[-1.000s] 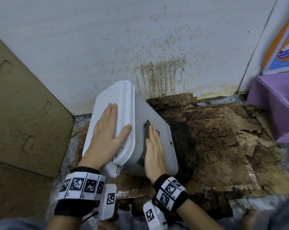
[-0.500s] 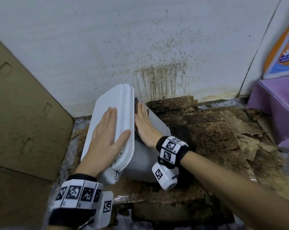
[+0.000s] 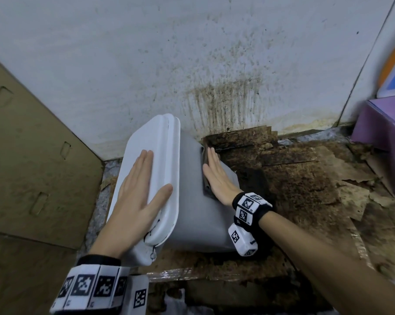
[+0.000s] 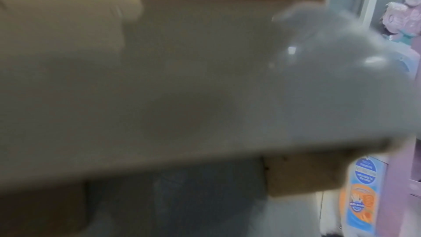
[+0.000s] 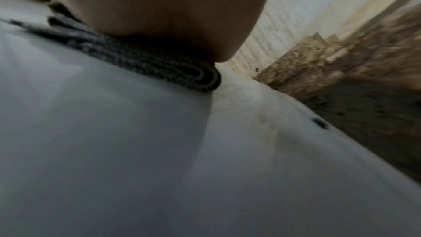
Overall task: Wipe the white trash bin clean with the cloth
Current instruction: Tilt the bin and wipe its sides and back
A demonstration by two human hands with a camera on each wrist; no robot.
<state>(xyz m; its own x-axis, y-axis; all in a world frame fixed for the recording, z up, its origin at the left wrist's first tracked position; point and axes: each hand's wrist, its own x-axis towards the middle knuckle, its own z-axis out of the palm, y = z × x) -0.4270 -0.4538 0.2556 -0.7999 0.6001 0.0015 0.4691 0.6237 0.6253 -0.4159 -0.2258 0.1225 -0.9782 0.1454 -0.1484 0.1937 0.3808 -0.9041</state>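
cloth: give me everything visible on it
The cloth is dark grey, knitted-looking, folded into layers with a rounded fold at one edge. It lies flat against the side of the tipped white bin, pressed there under the right hand, fingers straight. Only its edges show beside the palm.

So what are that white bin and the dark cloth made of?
The white bin looks like moulded plastic: smooth, matte, rounded edges, seamed lid. The dark cloth under the right hand seems a woven or knitted textile, folded, with a visibly nubbly weave; the fibre is unclear.
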